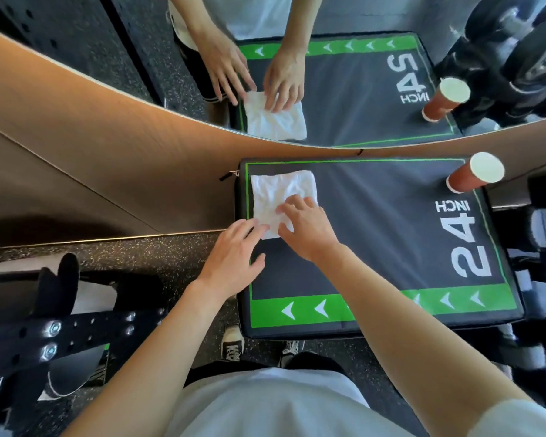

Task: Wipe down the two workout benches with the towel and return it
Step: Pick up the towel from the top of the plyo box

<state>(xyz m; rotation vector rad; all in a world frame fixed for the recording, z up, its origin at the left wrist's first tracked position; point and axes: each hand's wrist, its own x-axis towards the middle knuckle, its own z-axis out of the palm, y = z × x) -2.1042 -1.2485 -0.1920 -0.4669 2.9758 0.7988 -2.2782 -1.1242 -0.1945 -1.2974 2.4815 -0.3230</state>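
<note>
1. A mirror [344, 89] backs the padded bench [375, 247].
2. The towel [281, 197] lies far left on it.
3. The right hand [306, 228] presses the towel, fingers flat; the left hand [234, 257] touches its near corner, relaxed.
4. A wide wipe rightward might topple the paper cup [473, 178].

Both hands [234, 250] [306, 228] forward, fingers extended

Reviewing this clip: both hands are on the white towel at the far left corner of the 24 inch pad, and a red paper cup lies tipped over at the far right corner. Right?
Not quite. In the head view the red paper cup stands upright, not tipped over. The rest holds: left hand and right hand touch the white towel on the pad.
</note>
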